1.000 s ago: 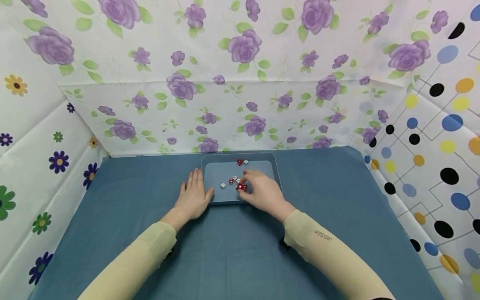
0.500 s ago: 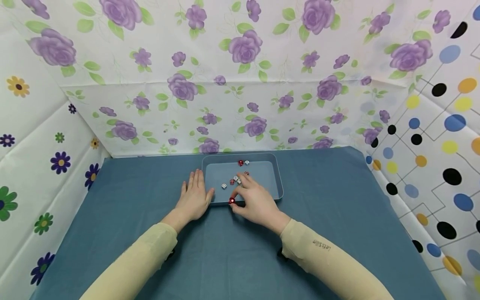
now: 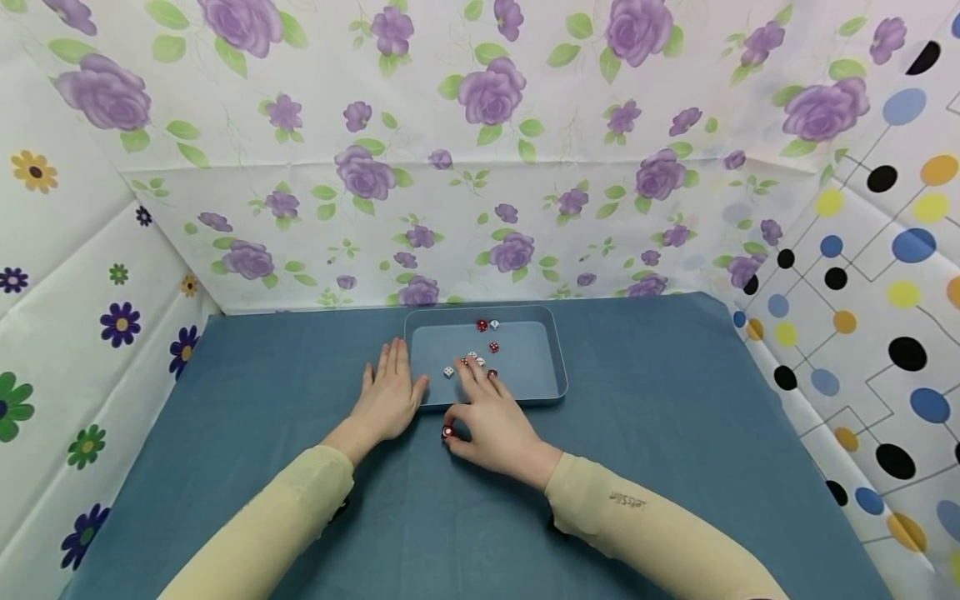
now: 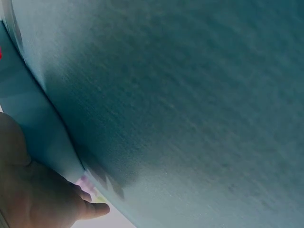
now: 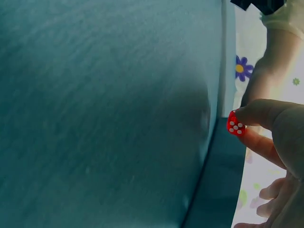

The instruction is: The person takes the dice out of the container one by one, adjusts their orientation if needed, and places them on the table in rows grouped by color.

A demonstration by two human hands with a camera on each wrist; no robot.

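Right hand pinches red die just outside tray; other dice lie inside, likely the work left. Left hand straight-fingered by tray.

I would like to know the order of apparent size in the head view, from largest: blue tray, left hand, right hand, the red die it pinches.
1. Blue tray
2. Left hand and right hand: they look too similar to rank
3. Red die
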